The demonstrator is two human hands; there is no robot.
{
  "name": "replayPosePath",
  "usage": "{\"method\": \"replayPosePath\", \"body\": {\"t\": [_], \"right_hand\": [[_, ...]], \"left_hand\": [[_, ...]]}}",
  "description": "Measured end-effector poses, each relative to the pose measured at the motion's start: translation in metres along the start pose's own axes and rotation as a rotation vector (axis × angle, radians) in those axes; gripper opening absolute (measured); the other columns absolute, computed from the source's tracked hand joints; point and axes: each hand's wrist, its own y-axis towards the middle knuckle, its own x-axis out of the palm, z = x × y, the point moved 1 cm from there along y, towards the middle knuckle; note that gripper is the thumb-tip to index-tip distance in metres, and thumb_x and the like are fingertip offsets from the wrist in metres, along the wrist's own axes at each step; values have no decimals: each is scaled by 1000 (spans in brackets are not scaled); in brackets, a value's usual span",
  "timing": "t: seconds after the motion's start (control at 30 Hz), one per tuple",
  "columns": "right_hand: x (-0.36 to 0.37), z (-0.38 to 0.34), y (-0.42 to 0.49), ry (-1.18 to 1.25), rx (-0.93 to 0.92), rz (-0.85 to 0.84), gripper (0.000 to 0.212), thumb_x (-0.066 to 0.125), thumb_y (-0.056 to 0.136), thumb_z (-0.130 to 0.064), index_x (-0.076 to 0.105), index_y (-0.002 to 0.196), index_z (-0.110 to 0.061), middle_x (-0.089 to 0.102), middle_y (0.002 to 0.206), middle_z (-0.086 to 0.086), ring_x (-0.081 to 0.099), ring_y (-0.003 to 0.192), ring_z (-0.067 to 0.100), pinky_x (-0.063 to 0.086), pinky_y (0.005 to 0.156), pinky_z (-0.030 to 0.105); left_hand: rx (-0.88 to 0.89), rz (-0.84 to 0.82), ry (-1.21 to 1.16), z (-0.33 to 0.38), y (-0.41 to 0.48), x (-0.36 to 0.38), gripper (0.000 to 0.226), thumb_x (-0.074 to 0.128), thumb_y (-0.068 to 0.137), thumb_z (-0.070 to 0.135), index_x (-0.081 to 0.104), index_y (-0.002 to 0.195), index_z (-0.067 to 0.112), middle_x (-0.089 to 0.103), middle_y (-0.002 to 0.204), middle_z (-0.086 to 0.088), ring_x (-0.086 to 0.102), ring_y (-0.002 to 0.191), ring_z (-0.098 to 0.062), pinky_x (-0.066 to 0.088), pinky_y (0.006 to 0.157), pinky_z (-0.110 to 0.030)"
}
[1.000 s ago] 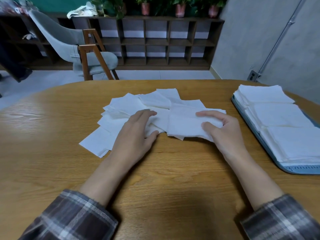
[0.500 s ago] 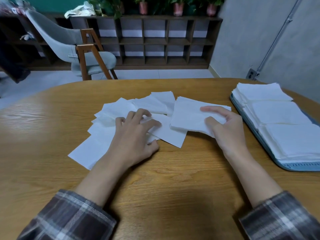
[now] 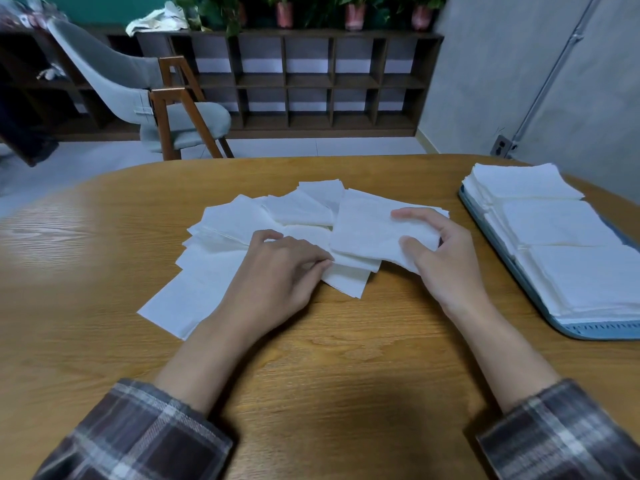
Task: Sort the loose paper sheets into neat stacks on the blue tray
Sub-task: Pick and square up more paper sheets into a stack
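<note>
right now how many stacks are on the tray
3 on the tray: far stack, middle stack, near stack. The tray runs off frame at right, so more may be hidden.

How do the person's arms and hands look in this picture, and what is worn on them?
The left hand and the right hand are bare: no gloves, rings or watch show. The left sleeve and the right sleeve are checked cloth, dark grey-brown with pale lines, pushed up the forearms.
</note>
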Motion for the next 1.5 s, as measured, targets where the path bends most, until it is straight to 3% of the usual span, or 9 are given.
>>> {"method": "replayPosePath", "body": {"t": [0.1,0.2,0.3,0.4,0.63,0.83,1.17,1.4,1.5], "right_hand": [[0,-1,0,0,4,-5,44,59,93,7,78,112,-29,65,90,-19,57,62,-8,39,55,7],[0,-4,-1,-4,6,-28,44,59,94,6,78,112,-30,69,91,-22,59,69,-11,40,59,5],[0,-10,-2,-11,-38,-88,30,62,99,-5,78,112,-27,74,111,-26,62,108,-14,40,86,4],[3,-12,-5,150,-45,-259,27,62,100,-38,79,112,-21,77,119,-10,65,123,10,44,105,30],[16,-10,-13,174,-21,-360,18,68,101,-6,76,117,-10,80,113,1,75,107,19,56,90,24],[21,-12,-16,219,61,-476,47,73,98,-11,61,136,-35,70,128,0,67,121,17,52,103,35],[22,-17,-20,205,48,-517,67,69,100,-7,47,147,-49,62,142,-10,66,125,12,56,101,34],[23,-17,-22,299,43,-532,69,63,101,3,44,152,-39,70,133,-9,69,121,15,57,95,28],[21,-17,-19,378,39,-524,69,62,99,7,43,151,-36,74,126,-7,71,117,20,59,92,32]], "left_hand": [[-4,-8,-37,3,0,-1,18,62,99,31,79,97,24,77,93,18,66,83,-3,32,100,-21],[-12,11,-94,8,0,-5,16,60,102,29,74,98,23,73,89,16,64,83,-5,39,99,-25],[-38,50,-224,13,2,-9,13,60,106,24,71,100,20,72,87,13,66,82,-10,48,80,-24],[-96,116,-330,15,3,-11,11,63,106,21,74,103,20,73,89,13,66,79,-14,49,70,-28],[-326,87,-584,13,6,-11,17,79,94,24,78,108,33,76,88,11,68,86,-4,46,71,-17],[-402,95,-684,12,8,-15,24,86,87,20,77,107,31,79,85,4,74,90,-12,54,76,-28],[-376,65,-652,14,7,-14,23,86,86,17,77,105,27,79,84,6,70,78,-4,46,69,-12],[-332,153,-517,13,5,-11,25,90,83,24,78,104,29,73,90,11,65,83,-6,46,75,-14],[-306,178,-391,11,6,-11,23,84,88,35,76,109,31,71,109,17,64,103,-1,43,82,-10]]}}
